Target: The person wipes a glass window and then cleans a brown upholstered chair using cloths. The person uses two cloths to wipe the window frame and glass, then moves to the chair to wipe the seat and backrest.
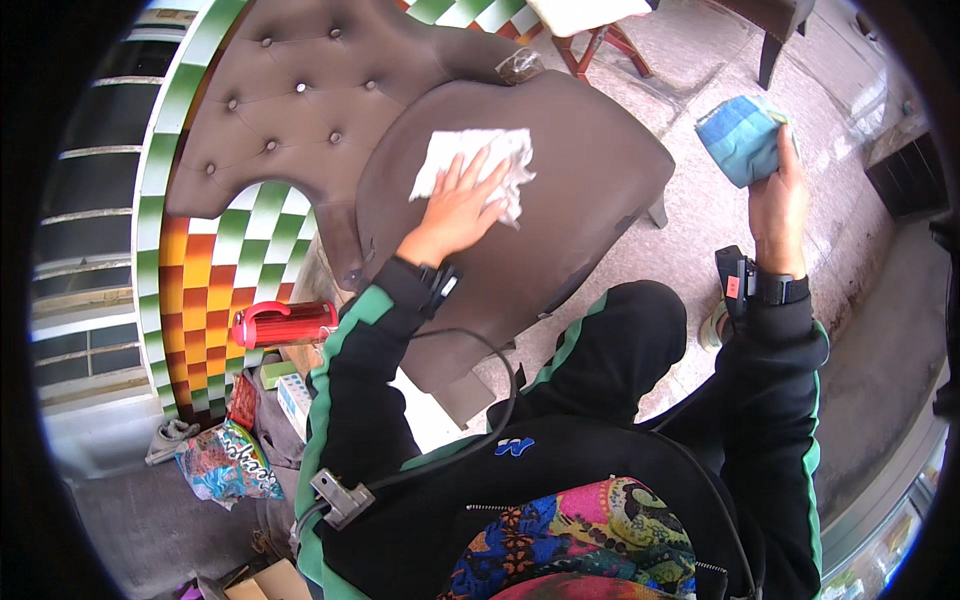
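Observation:
A brown tufted armchair (592,172) with button upholstery stands before me. On its seat lies a crumpled white cloth or wipe (442,146). My left hand (461,206) rests flat on this cloth, fingers spread and palm down, pressing it against the seat. Out to the right, my right hand (778,199) grips a folded blue checked cloth (739,142), thumb along its near side. That cloth is held up in the air, apart from the chair. The upholstery is worn along the front edge of the seat.
A clear plastic packet (519,66) sits by the chair's far arm. Left are a red thermos jug (285,324), a tissue box (294,401) and a colourful bag (229,461). A red-legged stool (600,52) stands beyond the chair. A cable (480,339) crosses near my left arm.

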